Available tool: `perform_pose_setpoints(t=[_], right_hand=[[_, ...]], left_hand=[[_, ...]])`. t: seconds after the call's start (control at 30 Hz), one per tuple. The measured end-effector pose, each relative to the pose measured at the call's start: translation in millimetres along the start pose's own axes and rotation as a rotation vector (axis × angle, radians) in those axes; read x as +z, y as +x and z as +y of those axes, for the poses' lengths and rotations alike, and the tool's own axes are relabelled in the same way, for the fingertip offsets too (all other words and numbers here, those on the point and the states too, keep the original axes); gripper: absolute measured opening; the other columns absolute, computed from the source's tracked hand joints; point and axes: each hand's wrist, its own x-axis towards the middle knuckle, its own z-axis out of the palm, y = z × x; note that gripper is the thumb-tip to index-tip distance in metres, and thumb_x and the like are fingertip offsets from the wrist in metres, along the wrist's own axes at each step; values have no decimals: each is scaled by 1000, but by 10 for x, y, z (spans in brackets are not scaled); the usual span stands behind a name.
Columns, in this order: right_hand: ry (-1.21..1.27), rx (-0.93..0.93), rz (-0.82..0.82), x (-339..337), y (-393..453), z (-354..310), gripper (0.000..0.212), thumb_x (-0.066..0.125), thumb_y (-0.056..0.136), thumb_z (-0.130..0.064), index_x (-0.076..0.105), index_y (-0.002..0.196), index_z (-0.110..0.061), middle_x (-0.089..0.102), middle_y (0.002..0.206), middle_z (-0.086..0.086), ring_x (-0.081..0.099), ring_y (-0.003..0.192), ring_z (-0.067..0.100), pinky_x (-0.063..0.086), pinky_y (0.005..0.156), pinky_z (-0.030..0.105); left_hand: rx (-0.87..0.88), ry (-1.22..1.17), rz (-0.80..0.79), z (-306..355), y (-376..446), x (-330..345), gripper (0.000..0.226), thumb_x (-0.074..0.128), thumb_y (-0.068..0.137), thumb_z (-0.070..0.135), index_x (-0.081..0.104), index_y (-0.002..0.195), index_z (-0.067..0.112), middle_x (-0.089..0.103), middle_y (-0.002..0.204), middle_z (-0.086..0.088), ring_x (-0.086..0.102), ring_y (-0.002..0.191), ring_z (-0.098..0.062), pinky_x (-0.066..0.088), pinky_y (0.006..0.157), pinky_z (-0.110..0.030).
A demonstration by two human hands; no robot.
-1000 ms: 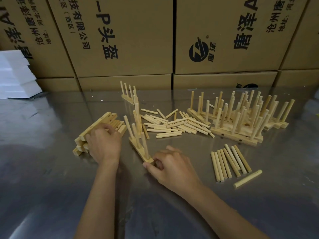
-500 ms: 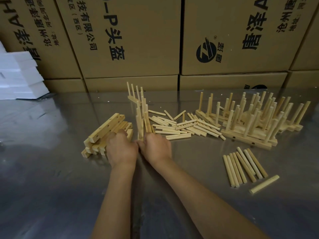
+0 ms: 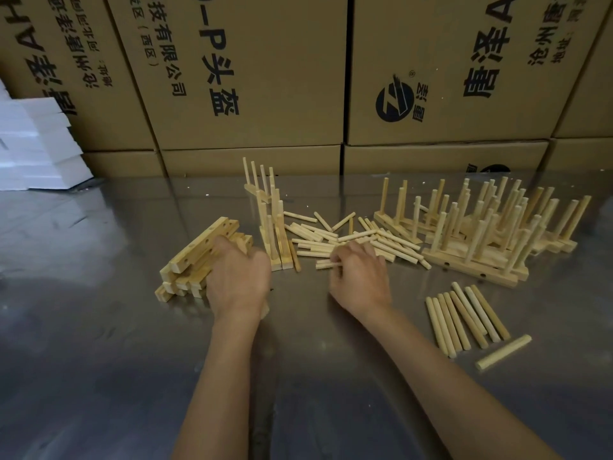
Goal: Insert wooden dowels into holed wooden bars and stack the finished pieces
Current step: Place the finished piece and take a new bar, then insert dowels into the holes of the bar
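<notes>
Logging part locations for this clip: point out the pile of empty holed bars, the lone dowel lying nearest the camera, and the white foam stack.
Empty holed bars (image 3: 199,244): head view, top bar's holed face.
Lone dowel (image 3: 504,352): head view, mid-length.
White foam stack (image 3: 36,144): head view, front face.

Pale holed bars (image 3: 199,257) lie piled at left. Short dowels (image 3: 348,240) lie scattered mid-worktop, longer ones (image 3: 464,313) side by side at right. Finished doweled pieces (image 3: 491,234) stand clustered far right, pegs upright.
</notes>
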Motion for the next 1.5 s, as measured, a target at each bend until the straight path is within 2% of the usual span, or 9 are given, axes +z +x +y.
perform_pose_setpoints(t=[0.1, 0.17, 0.27, 0.47, 0.73, 0.97, 1.23, 1.37, 1.5], right_hand=[[-44, -63, -75, -104, -88, 144, 20, 52, 95, -18, 65, 110, -21, 58, 112, -5, 44, 111, 18, 34, 94, 33], [-44, -85, -91, -174, -145, 180, 15, 53, 95, -19, 63, 105, -23, 57, 108, -6, 44, 109, 17, 33, 94, 33], [-28, -109, -87, -274, -234, 215, 10, 52, 95, -19, 56, 100, -27, 58, 98, -8, 50, 100, 15, 30, 83, 32], [569, -32, -8, -474, -401, 231, 9, 61, 94, -26, 61, 96, -34, 61, 77, -11, 56, 64, 8, 46, 59, 35], [458, -49, 125, -593, -466, 305, 13, 65, 88, -23, 70, 98, -30, 66, 79, -16, 57, 67, 0, 38, 57, 20], [335, -69, 151, -658, -483, 317, 10, 63, 85, -26, 69, 93, -30, 65, 83, -12, 56, 66, 4, 50, 63, 33], [296, -142, 154, -694, -485, 321, 13, 60, 88, -12, 69, 86, -22, 60, 68, -11, 47, 56, 5, 36, 54, 27], [265, -110, 149, -710, -496, 304, 14, 60, 87, -14, 70, 86, -24, 52, 59, -15, 45, 49, 4, 25, 50, 19], [326, -57, 112, -691, -499, 325, 16, 61, 86, -12, 71, 82, -24, 45, 48, -15, 52, 56, 0, 28, 43, 15]], left_hand=[[-64, -164, -154, 61, -23, -28, 37, 39, 90, 21, 48, 125, 17, 53, 103, -8, 52, 99, -35, 40, 79, -44], [-122, -336, -338, 103, -31, -47, 23, 38, 89, 13, 58, 101, 14, 54, 96, -11, 53, 82, -27, 43, 68, -38], [-306, -680, -663, 112, -34, -38, 27, 38, 86, 14, 62, 97, 10, 52, 70, -9, 49, 52, -20, 42, 44, -22], [-166, -668, -1032, 173, -81, 107, 25, 47, 103, 29, 63, 99, 10, 63, 72, -7, 47, 41, -12, 34, 32, -18], [-30, -495, -966, 318, -298, 193, 32, 51, 103, 33, 69, 90, 10, 63, 53, 5, 49, 40, -9, 38, 39, -17], [12, -476, -875, 347, -325, 176, 38, 51, 103, 35, 72, 83, 8, 58, 48, 2, 48, 39, -12, 40, 40, -20], [153, -384, -783, 339, -384, 183, 44, 54, 100, 41, 74, 75, 11, 56, 48, 3, 51, 41, -12, 42, 44, -18], [209, -375, -779, 325, -400, 220, 45, 53, 100, 42, 75, 67, 21, 64, 59, 16, 56, 47, -6, 44, 46, -19], [266, -338, -792, 306, -401, 242, 45, 52, 101, 40, 76, 65, 28, 73, 100, 19, 60, 55, -2, 46, 51, -18]])
